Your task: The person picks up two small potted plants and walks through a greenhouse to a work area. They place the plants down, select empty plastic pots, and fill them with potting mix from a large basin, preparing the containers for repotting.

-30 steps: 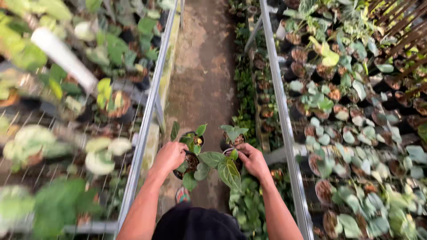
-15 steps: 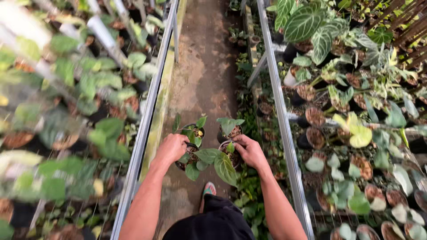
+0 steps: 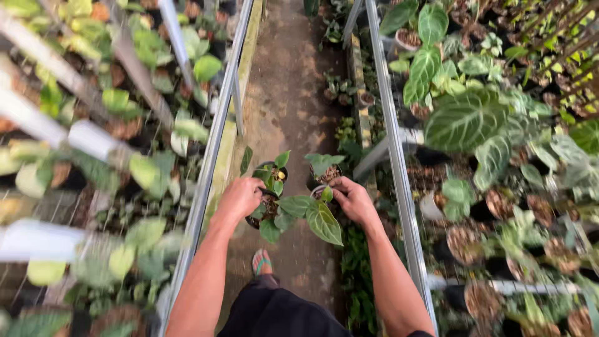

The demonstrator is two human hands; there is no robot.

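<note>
Glossy leaves [image 3: 323,221], black plastic pots [image 3: 272,168]

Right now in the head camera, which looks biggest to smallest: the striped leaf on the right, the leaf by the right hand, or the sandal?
1. Striped leaf.
2. Leaf by the right hand.
3. Sandal.

Both arms reach forward, left hand [image 3: 238,198] and right hand [image 3: 353,200] curled closed.

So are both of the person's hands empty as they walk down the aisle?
No: the left hand and the right hand each grip small black pots of green-leaved plants, carried together in front of the body.
</note>
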